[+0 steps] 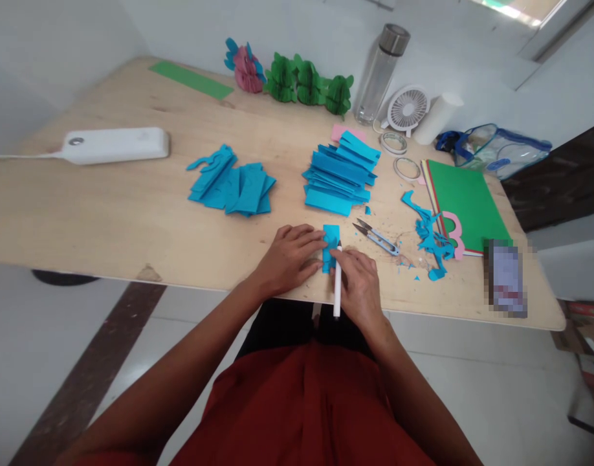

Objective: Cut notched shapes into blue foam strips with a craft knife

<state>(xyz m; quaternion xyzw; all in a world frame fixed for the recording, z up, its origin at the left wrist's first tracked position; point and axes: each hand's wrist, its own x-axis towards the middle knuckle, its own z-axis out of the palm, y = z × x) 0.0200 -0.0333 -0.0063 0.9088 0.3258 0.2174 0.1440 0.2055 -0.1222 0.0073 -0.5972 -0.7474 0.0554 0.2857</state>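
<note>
A small folded strip of blue paper [331,234] lies near the table's front edge. My left hand [293,256] rests flat beside it, fingers stretched out and fingertips touching its left side. In my right hand [361,285] is a white pen [338,291], held upright with its dark tip at the strip's right edge. Fingers cover part of the strip. To the right lie thread snips [377,237]. Behind are a stack of folded blue paper [338,173] and a second pile of blue paper pieces [248,188] further left.
Blue paper scraps [430,236] and a pink paper cutout [453,234] lie beside green sheets [466,200]. A phone [505,278] sits at the right edge. Along the wall stand green paper shapes [309,83], a glass bottle [380,74] and a small fan [407,109]. A white power strip [116,144] lies left.
</note>
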